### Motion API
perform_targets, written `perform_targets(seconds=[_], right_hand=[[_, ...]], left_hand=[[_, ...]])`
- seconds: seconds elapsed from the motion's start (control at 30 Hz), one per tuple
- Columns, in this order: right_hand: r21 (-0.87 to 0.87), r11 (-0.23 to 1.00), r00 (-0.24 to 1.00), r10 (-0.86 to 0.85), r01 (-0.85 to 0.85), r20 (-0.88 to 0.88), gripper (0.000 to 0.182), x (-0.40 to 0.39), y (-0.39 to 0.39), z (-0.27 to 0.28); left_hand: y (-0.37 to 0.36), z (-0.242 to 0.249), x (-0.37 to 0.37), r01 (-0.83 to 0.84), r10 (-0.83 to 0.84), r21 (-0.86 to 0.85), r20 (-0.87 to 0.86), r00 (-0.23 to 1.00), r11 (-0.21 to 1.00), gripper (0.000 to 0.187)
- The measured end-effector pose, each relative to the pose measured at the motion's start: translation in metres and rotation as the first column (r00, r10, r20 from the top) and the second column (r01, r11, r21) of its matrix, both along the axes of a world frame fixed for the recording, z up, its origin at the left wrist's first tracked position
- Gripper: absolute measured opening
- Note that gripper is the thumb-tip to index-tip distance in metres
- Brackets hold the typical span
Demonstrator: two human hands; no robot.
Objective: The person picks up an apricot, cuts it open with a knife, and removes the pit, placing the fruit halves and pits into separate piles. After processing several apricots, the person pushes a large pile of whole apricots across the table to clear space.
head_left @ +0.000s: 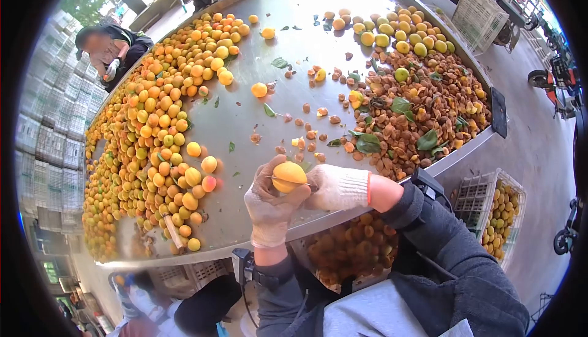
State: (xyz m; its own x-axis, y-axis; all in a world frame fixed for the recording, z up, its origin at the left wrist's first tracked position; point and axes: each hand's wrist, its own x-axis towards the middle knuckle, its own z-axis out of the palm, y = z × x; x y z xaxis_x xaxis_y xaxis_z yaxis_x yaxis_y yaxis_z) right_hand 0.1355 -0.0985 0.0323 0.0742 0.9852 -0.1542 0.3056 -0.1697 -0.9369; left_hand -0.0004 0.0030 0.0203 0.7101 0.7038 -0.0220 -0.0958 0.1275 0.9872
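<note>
In front of me, over the near edge of the metal table (245,147), my gloved left hand (267,208) is closed around a yellow-orange apricot (289,175). My right hand (341,187), also in a white knitted glove, is closed on a small knife (310,184). Its thin blade lies against the apricot's side; the handle is hidden in the glove. Just beyond my hands, several loose brown pits (311,135) and scraps of fruit are scattered. Below them, under the table edge, apricot pieces (355,248) fill a container.
Whole apricots (156,116) are heaped along the left side. Pits with leaves (422,110) pile up at right, with yellow-green fruit (398,30) behind. A phone (498,113) rests at the right edge. A crate of apricots (501,214) stands on the floor. Other people work around the table.
</note>
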Motion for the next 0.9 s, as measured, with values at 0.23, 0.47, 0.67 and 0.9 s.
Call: perform_targets(seconds=[0.23,0.47,0.67,0.9], right_hand=[[0.054,0.899,0.893,-0.421,0.434,-0.161,0.030,0.012,-0.019,0.024],[0.199,0.870,0.893,-0.439,0.451,-0.102,0.050,0.003,-0.010,0.009],[0.114,0.856,0.830,-0.444,0.504,-0.338,0.039,-0.004,-0.001,0.009],[0.133,0.855,0.835,-0.439,0.502,-0.333,0.031,-0.017,0.000,0.004]], left_hand=[[-0.004,-0.001,0.005,-0.154,0.180,0.379,-0.036,0.983,0.913,0.060],[-0.020,-0.005,0.017,-0.073,0.251,0.873,-0.058,0.966,0.481,0.050],[-0.019,-0.010,0.017,-0.083,0.219,0.872,-0.028,0.975,0.482,0.043],[-0.016,-0.038,0.010,-0.267,0.266,0.356,0.052,0.962,0.896,0.040]])
